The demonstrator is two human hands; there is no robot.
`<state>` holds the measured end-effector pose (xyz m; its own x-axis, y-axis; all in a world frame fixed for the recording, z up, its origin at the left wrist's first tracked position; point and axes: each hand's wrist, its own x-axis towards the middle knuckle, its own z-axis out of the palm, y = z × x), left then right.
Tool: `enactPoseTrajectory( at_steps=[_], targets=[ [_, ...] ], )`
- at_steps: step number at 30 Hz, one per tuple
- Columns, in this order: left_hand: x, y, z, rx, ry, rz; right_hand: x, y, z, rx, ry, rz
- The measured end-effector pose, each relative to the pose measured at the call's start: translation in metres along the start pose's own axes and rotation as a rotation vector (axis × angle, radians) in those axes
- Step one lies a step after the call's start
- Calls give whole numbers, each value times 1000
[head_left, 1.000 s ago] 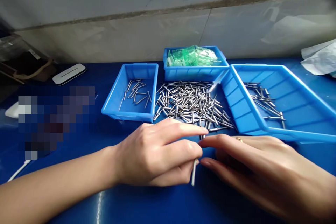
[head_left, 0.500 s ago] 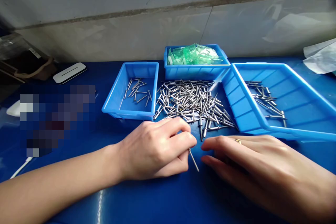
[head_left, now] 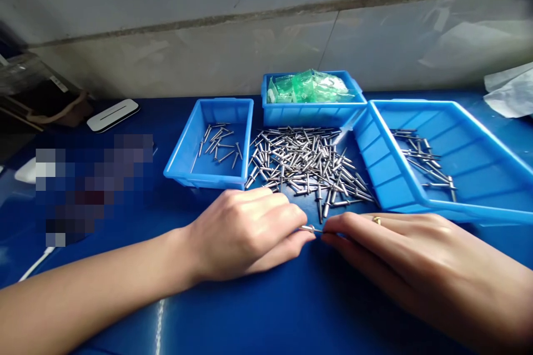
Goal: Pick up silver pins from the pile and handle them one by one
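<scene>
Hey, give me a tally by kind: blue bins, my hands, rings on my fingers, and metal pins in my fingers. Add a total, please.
Blue bins: 3 (left bin, back bin, right bin)
Hands: 2 (left hand, right hand)
Rings: 1 gold ring visible
Pins in your fingers: 1 metal pin visible
Total: 7

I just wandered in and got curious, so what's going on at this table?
A person holds one small metal rivet between both hands: the fingertips of the left hand pinch one end, those of the right hand the other. Just beyond lies a loose pile of rivets. The blue bins to its left and right each hold a few more, and the bin behind holds green plastic packaging.
</scene>
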<state>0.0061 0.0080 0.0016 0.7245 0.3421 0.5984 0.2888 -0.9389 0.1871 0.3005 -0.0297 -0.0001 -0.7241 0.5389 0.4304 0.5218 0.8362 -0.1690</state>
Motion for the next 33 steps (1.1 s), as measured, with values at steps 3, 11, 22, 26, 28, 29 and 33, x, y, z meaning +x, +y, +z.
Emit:
enactPoseTrajectory(
  at_steps=[3,11,22,26,28,29,33],
  targets=[
    [0,-1,-1,-59,28,48,2,-2,3,5,-9,35],
    [-2,-1,-1,-63,54,119,-2,-3,2,37,-9,58],
    [1,1,0,74,-46,38,-13,-11,1,148,103,253],
    [1,2,2,114,-85,106,-40,-15,7,110,52,272],
    [1,2,1,110,-73,87,-49,-14,9,115,38,257],
    [0,2,1,103,-68,74,-52,-13,10,121,34,250],
    [-2,1,-2,84,-45,45,-47,-12,9,142,16,227]
  ],
)
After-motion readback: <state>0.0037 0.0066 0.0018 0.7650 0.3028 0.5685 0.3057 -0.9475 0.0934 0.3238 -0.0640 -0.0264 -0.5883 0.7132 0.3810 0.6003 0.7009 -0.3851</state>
